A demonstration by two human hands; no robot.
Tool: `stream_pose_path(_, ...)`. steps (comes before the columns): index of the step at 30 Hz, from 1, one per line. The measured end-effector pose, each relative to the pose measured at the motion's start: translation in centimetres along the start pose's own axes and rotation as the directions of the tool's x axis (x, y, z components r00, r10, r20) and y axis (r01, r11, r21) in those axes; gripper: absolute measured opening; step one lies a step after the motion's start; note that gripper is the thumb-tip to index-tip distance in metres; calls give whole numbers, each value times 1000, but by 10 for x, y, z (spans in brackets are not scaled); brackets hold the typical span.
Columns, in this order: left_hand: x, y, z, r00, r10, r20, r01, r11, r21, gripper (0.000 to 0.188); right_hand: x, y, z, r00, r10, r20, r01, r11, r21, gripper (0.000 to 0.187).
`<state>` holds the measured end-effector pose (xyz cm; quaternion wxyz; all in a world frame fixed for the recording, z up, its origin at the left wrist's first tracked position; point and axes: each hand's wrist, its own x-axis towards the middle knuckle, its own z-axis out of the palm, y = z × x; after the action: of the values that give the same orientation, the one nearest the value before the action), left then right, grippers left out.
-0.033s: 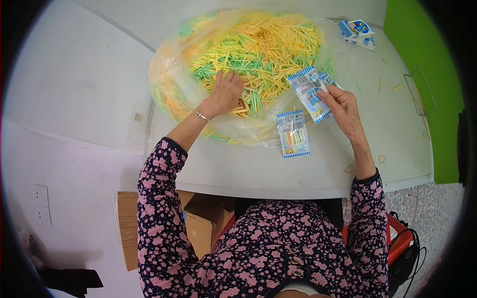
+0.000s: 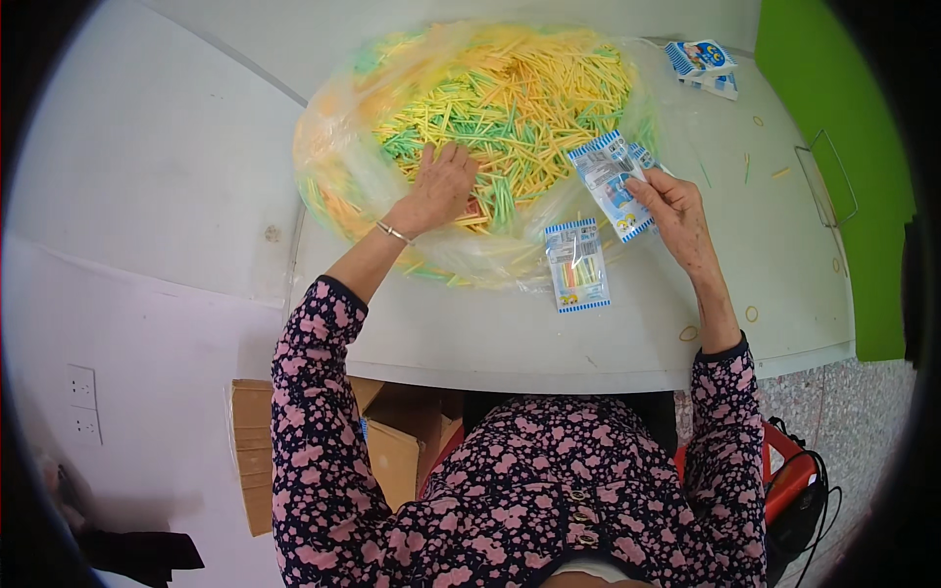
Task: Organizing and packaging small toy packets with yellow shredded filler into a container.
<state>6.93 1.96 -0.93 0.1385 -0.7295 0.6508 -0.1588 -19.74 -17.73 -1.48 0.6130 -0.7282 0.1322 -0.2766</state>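
A large clear plastic bag lies wide open on the table, heaped with thin yellow, green and orange sticks. On the heap rests my left hand, palm down with fingers slightly apart; whatever lies under the palm is hidden. A bit of something red shows beside it among the sticks. My right hand pinches blue-and-white clear-windowed packets, one overlapping another, over the bag's right edge. Just below them, a similar packet with coloured sticks showing through its window lies on the table, touching the bag's near edge.
Two stacked blue-and-white packets lie at the far right. A few loose sticks and rubber bands dot the white table. A green panel with a wire handle borders the right side. Cardboard boxes stand below the table.
My left hand has shifted very slightly left. Otherwise the hands and packets look the same.
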Motion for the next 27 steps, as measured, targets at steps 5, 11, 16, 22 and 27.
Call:
stream_pose_path(5,-5,-8,-22,979,-201,18,201,965,-166,18,3,0,-3,1000,-5,-20,5,1000,14,21)
stream_pose_path(11,-2,-20,-50,876,-446,183,257,111,-960,22,11,-9,2,1000,18,-21,-17,998,53,23)
stream_pose_path(16,14,-14,-55,929,-162,331,106,-743,-661,10,33,-32,23,999,41,16,-44,930,366,20)
stream_pose_path(22,26,10,-33,942,-59,332,39,-959,-279,10,45,-12,37,998,70,6,-67,913,403,18)
stream_pose_path(27,31,17,-26,953,-40,302,40,-966,-254,13,66,-23,60,993,120,-10,-103,890,445,20)
